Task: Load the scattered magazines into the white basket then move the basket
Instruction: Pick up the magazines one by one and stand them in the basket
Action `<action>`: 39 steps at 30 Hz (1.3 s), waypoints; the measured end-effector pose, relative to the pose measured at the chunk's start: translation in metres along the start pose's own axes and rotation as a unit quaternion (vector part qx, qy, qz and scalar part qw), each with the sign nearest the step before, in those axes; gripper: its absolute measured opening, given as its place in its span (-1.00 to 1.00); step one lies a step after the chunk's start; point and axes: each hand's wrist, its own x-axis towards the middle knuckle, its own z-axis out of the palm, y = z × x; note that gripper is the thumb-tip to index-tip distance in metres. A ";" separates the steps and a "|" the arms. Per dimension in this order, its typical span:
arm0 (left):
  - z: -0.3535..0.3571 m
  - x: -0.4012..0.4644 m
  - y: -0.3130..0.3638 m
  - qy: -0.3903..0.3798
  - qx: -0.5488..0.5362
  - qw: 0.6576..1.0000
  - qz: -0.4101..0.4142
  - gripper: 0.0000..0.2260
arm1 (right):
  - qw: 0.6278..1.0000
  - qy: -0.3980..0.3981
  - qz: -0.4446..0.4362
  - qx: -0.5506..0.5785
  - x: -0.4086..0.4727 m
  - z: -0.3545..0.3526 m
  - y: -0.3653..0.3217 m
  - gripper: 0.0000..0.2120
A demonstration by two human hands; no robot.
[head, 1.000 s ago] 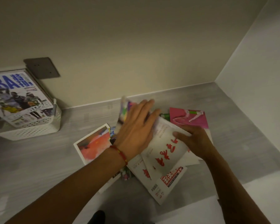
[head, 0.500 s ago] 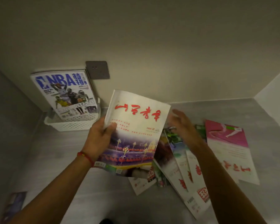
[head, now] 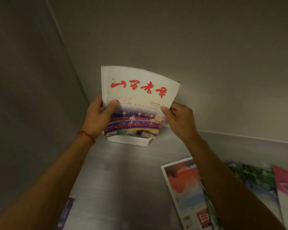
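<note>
A white magazine with red brush lettering [head: 138,90] stands upright over the white basket [head: 128,140], its lower edge at the basket's mouth. My left hand [head: 99,117] grips its left edge, thumb on the cover. On the opposite edge my right hand [head: 178,120] pinches the magazine. The basket sits against the back wall and is mostly hidden behind the magazine. More magazines lie scattered on the grey surface at the lower right: one with a red and blue cover [head: 184,188], a green one [head: 254,178] and a pink one [head: 286,185].
A grey side wall [head: 23,97] closes the left; the back wall [head: 206,55] runs behind the basket. Another magazine with a purple cover [head: 66,211] lies at the lower left beside my left forearm.
My left hand has carried the red-lettered magazine from the pile to the basket at the back wall. My right hand, free before, now holds its right edge. The view swung left.
</note>
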 end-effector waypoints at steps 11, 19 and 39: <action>-0.015 0.078 -0.093 0.070 0.128 0.988 -0.059 -0.79 | 0.997 -0.039 0.044 -0.041 0.059 0.085 0.022 -0.71; -0.003 0.082 -0.135 0.000 0.117 0.983 -0.143 -0.78 | 0.985 -0.063 0.159 -0.002 0.052 0.113 0.058 -0.73; 0.241 -0.194 -0.086 -0.317 0.221 0.921 0.043 -0.42 | 0.949 0.090 0.284 -0.106 -0.236 -0.156 0.257 -0.83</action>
